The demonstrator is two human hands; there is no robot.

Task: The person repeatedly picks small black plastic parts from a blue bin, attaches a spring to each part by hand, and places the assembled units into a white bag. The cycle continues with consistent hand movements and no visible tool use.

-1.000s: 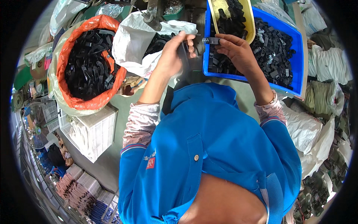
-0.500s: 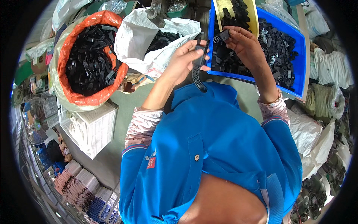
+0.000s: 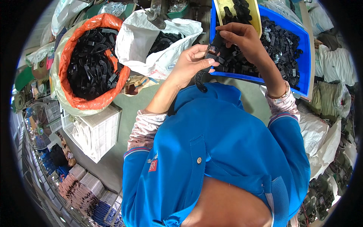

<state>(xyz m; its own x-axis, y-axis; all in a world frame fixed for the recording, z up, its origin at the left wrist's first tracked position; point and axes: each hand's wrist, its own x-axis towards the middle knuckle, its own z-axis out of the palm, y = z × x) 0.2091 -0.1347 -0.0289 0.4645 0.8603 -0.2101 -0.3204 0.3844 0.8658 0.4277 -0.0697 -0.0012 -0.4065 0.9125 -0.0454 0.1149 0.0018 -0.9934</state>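
Note:
My left hand (image 3: 189, 65) is closed round a black plastic part with a curved, ribbed handle (image 3: 200, 82) that hangs down below the fingers. Pinched in my right hand (image 3: 245, 41) is a small black plastic block (image 3: 217, 39), its lower end against the top of the part in my left hand. The coil spring seen on the block earlier is hidden where the two pieces meet. Both hands are over the near left edge of a blue bin (image 3: 307, 72) full of small black parts and springs. Inside it sits a yellow tray (image 3: 258, 22) with longer black pieces.
To the left stands a bin lined with an orange bag (image 3: 64, 75), full of curved black parts. Between it and my left hand is an open white sack (image 3: 130, 51) of black parts. A metal tool head (image 3: 155, 19) overhangs the sack. A white crate (image 3: 96, 138) stands on the floor.
My right hand has moved left and brought the block from above the blue bin onto the top of the handle part. My left hand stays nearly in place, the handle slightly turned.

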